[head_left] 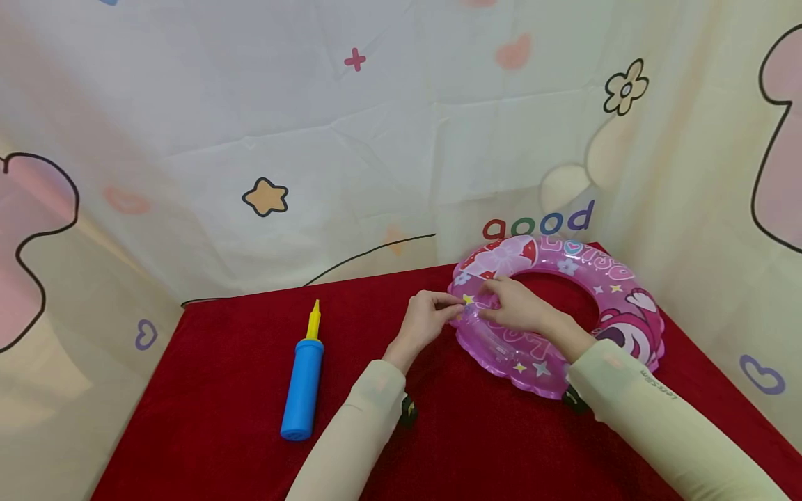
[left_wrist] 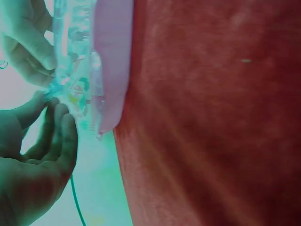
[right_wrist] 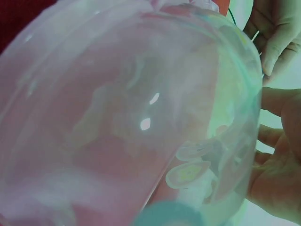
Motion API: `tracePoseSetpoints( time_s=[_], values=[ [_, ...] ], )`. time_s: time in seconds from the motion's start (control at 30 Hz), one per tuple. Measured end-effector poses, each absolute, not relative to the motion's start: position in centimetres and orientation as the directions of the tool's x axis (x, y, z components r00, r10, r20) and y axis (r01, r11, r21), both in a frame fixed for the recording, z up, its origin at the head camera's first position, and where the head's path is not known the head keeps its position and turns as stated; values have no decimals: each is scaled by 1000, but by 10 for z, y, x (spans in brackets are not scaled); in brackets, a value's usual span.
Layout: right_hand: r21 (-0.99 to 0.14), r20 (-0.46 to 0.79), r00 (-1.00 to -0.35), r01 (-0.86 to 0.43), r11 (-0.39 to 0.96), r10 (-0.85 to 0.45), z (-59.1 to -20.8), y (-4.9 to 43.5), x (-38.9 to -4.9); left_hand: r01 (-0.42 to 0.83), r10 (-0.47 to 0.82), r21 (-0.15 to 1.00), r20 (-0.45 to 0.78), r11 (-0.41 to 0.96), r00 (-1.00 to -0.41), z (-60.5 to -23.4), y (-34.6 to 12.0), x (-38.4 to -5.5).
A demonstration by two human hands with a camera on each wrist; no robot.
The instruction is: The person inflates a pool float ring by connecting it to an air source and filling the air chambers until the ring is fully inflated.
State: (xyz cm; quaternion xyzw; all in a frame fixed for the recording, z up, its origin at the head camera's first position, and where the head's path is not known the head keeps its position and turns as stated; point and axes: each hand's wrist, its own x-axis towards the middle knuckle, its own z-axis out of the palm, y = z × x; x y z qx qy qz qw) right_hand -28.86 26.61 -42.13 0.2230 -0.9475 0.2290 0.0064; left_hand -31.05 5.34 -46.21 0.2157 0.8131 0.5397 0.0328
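A pink inflated swim ring (head_left: 595,282) with cartoon prints lies on the red-covered table. At its left side my left hand (head_left: 426,320) pinches the small clear valve (left_wrist: 55,88) between thumb and fingertips. Just right of that, my right hand (head_left: 516,306) rests its fingers against the ring's upper surface, thumb and fingers apart. The right wrist view has the see-through vinyl filling most of it, with the right hand's fingers (right_wrist: 269,136) touching its edge.
A blue hand pump (head_left: 303,390) with a yellow nozzle (head_left: 315,323) lies on the left part of the red cloth (head_left: 219,390). A patterned white curtain (head_left: 351,153) hangs behind and at both sides of the table.
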Motion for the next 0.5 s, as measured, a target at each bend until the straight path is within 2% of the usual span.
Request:
tracePoseSetpoints(
  time_s=[0.2,0.4,0.5],
  values=[
    [-430,98,-917,-390,814,-387,-420,269,-289,258,414,890,87,375,-906,-454,56,-316],
    [-449,10,-956,-266,853,-293,-422,273,-291,120,421,950,-14,290,-907,-458,58,-321],
    [-452,-3,-957,-257,854,-290,-422,273,-292,57,429,968,-55,244,-902,-460,58,-324]
  ],
)
